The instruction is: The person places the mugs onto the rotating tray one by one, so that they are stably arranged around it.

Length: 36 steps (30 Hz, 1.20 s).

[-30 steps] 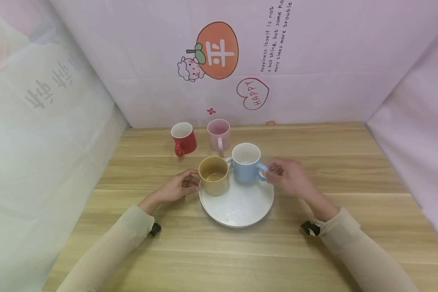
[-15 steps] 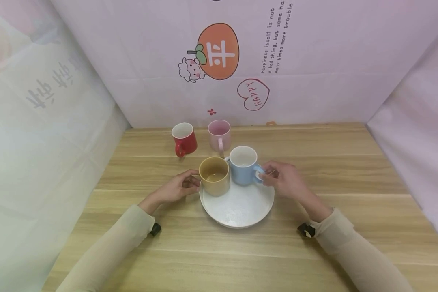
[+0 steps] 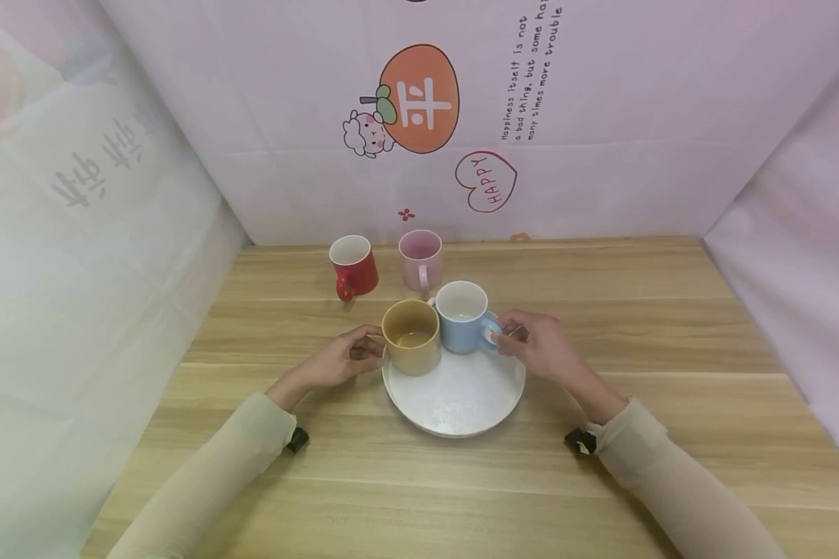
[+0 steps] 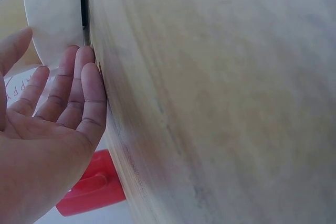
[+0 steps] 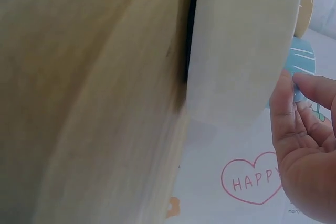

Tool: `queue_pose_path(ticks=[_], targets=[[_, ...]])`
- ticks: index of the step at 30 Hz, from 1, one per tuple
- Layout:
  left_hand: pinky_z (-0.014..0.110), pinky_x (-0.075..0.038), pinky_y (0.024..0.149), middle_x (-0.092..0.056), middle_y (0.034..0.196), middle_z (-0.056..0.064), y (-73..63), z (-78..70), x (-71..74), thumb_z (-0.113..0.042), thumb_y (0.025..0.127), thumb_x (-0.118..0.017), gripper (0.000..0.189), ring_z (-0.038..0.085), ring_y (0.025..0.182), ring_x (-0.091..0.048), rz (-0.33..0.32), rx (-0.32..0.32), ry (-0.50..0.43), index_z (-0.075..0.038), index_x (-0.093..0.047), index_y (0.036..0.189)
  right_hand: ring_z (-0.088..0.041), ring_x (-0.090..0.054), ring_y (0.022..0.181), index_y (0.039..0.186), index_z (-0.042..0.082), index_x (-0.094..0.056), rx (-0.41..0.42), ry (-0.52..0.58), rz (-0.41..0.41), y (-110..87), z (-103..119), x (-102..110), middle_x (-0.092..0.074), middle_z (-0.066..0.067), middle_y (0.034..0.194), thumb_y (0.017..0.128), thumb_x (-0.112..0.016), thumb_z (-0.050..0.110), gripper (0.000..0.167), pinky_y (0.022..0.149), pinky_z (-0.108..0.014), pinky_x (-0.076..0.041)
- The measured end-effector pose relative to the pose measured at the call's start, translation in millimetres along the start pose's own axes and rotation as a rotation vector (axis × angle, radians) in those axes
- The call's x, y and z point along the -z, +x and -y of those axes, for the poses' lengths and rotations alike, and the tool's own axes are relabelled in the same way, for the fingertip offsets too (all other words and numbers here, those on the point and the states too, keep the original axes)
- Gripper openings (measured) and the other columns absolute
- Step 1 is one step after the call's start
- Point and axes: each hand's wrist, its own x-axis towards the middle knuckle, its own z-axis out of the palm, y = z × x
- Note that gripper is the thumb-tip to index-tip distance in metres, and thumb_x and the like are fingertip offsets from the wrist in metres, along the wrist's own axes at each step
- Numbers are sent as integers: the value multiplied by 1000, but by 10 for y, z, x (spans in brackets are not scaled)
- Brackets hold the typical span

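Observation:
A round white tray (image 3: 461,400) bears a tan mug (image 3: 412,357) and a light blue mug (image 3: 459,335), both upright and side by side. My right hand (image 3: 545,345) pinches the blue mug's handle between thumb and fingers; the right wrist view shows that grip beside the tray's thick edge. On the other side, my left hand (image 3: 339,361) is at the tan mug's left. In the left wrist view its fingers (image 4: 94,95) extend, relaxed, against or close to the tray's side, with the thumb toward the tan mug. Whether the thumb touches the mug I cannot tell.
A red mug (image 3: 356,272) and a pink mug (image 3: 419,272) stand behind the tray on the wooden table (image 3: 419,505). Printed white cloth (image 3: 594,178) rises along the table's back and sides. A dark strip (image 5: 191,30) shows under the tray's edge.
My right hand has moved the blue mug left and slightly toward me, closer to the tan mug. The left hand and tan mug have hardly moved.

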Motion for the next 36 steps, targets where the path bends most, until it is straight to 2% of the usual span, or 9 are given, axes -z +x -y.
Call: queue_pose_path(ticks=[7,13,21,25,36], targets=[[47,-52,103,-67,123,15,-7,-27,6,-11,96,-67,50,30,119,-63,-2,-1,5,-8,-47,142,-15,-70,73,104,5,-70,3,-10,10,9,-22,-1,-75,-12,92,92,-72,18,17,61,-24,-55],[49,-50,106,-67,123,15,-5,-41,20,-11,95,-67,50,30,119,-63,-2,1,-1,-10,-47,142,-15,-70,76,104,8,-72,1,-54,35,37,-40,36,-75,-9,93,91,-72,19,17,68,-27,-55],[43,-53,102,-68,119,19,-17,-58,22,-7,92,-70,55,30,113,-66,0,-31,-6,-5,-46,141,-17,-70,79,117,8,-67,45,-92,54,49,2,80,-75,-10,97,89,-70,11,28,71,-32,-57],[37,-56,97,-68,118,21,-20,-57,21,-6,91,-72,58,27,107,-68,12,-43,-27,-4,-45,142,-18,-71,81,118,9,-67,48,-95,59,56,13,87,-75,-9,99,89,-70,10,29,72,-34,-57],[41,-54,101,-68,120,15,-23,-44,7,-9,91,-72,58,25,110,-67,14,4,-20,-9,-45,143,-20,-71,81,118,8,-68,111,-126,55,114,-33,124,-75,-11,99,90,-68,8,28,71,-36,-59]])
